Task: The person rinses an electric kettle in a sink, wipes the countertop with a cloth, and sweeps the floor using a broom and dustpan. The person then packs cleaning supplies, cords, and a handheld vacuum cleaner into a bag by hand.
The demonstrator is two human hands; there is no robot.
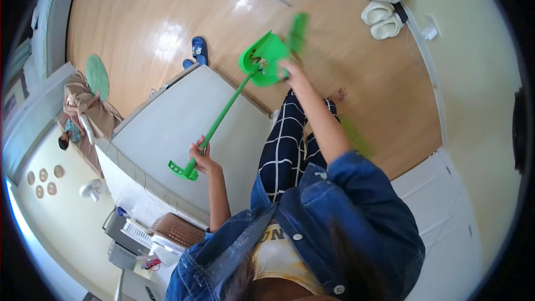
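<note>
The green dustpan (273,50) is over the floor (345,28), just beyond the cabinet's (192,111) far edge; whether its underside touches the floor cannot be told. Small mixed debris (260,63) lies loose in the pan, mostly towards the side where the long handle (227,107) joins. The left hand (203,158) is closed around that handle near its top, just below the flat end piece with holes, fingers curled around it.

The right hand (291,70) is beside the pan's rim and blurred. Its fingers look curled around the lower end of the green brush (298,32), with little opening between them; the exact finger placement is hidden by the blur. The brush head points away from the body, beside the pan.

Dustpan and brush look like light, stiff plastic, and the handle is probably smooth enough to turn in a loose grip. A firm hold near the top suits it, with the pan kept level, since the debris could slide or spill at a tilt. The brush is best held by its grip, clear of the bristles.

Blue slippers (199,50) lie by the cabinet's far edge; white clogs (383,20) sit near the floor's right edge, beside the wall (465,50).
</note>
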